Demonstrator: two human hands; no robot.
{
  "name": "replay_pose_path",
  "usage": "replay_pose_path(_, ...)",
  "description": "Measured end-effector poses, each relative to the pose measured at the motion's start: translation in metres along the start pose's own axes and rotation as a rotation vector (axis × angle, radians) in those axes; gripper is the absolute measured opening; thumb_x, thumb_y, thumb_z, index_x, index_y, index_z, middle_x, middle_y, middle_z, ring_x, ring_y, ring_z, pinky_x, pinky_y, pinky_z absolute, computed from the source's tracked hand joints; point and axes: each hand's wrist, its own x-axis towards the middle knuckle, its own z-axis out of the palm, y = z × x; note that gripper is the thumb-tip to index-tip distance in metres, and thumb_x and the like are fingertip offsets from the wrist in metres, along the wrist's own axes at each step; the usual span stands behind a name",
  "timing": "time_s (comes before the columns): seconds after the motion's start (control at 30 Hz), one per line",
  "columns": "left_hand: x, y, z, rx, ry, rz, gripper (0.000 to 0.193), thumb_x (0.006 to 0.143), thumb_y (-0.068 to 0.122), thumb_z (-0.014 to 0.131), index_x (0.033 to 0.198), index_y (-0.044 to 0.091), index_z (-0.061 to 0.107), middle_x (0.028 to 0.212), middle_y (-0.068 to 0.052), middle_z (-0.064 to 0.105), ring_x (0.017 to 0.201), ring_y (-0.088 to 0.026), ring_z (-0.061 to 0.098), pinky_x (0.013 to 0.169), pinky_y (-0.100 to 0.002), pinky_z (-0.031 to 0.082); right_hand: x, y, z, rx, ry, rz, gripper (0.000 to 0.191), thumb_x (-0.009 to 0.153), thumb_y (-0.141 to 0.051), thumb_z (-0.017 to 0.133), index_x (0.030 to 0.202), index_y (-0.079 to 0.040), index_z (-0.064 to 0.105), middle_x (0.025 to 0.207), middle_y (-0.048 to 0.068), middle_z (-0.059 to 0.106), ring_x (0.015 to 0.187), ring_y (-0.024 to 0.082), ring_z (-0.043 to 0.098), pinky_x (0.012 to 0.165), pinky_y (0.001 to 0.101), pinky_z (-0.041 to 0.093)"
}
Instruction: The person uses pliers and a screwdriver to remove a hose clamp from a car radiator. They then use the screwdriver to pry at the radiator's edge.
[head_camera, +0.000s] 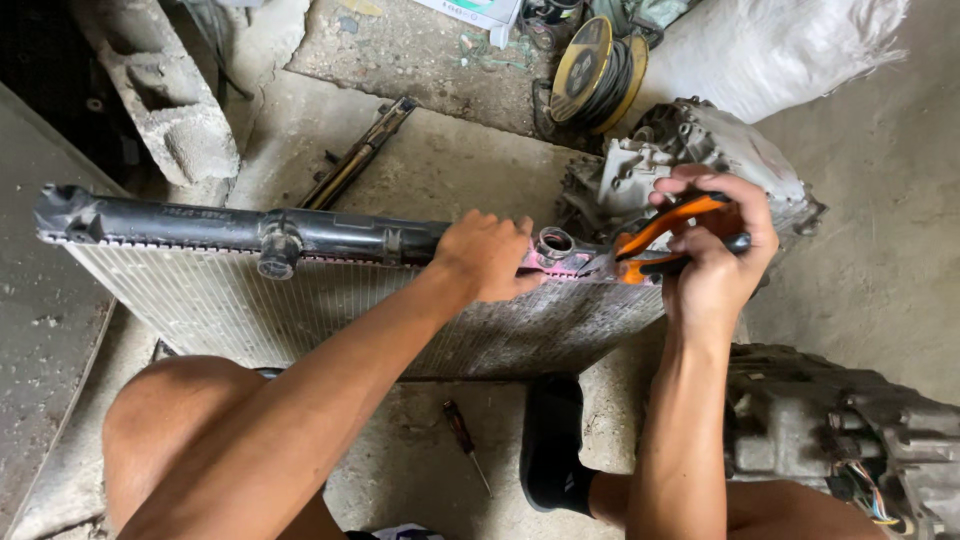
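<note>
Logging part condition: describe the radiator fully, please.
The radiator stands on edge on the concrete floor, tilted. It has a black plastic top tank with a round fitting, a pale, dusty finned metal core, and pink staining near an open port. The left hand grips the tank; the right hand works orange-handled pliers at its end.

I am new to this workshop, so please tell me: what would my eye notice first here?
First, the big radiator standing on edge across the middle, its black tank on top. The left hand grips that tank, while the right hand squeezes orange-handled pliers at its right end. A screwdriver lies on the concrete floor below.
</note>
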Motion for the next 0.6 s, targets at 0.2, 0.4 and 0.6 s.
replay_pose_path(0.2, -0.002, -0.004, -0.002, -0.019, -0.029, -0.008, 0.083, 0.09, 0.065, 0.06, 0.135, -0.005, 0.053, 0.101, -0.021, 0.074, 0.099, -0.036, 0.071, 0.088, -0.046, 0.053, -0.001, -0.002, -0.005, -0.128, 0.03, -0.037, 0.052, 0.065, 0.021, 0.036, 0.105, 0.015, 0.069, 0.124, 0.026, 0.066, 0.103, 0.034, 0.072, 0.079, 0.0319, 0.055)
replay_pose_path(0.4, -0.005, -0.004, -0.007, -0.03, 0.032, -0.003, 0.08, 0.087, 0.065, 0.063, 0.127, -0.004, 0.058, 0.095, -0.021, 0.073, 0.093, -0.038, 0.072, 0.086, -0.048, 0.055, -0.004, -0.006, 0.009, -0.017, 0.13, -0.019, 0.07, 0.064, 0.023, 0.033, 0.124, 0.014, 0.066, 0.124, 0.025, 0.066, 0.113, 0.034, 0.071, 0.103, 0.0431, 0.064)
replay_pose_path(0.6, -0.006, -0.004, -0.008, -0.026, -0.086, -0.032, 0.086, 0.092, 0.065, 0.057, 0.14, -0.006, 0.049, 0.086, -0.02, 0.074, 0.086, -0.035, 0.073, 0.084, -0.047, 0.055, -0.017, -0.01, 0.024, -0.115, 0.043, -0.152, 0.071, 0.063, 0.022, 0.034, 0.125, 0.01, 0.067, 0.134, 0.024, 0.063, 0.123, 0.033, 0.068, 0.117, 0.0456, 0.058)
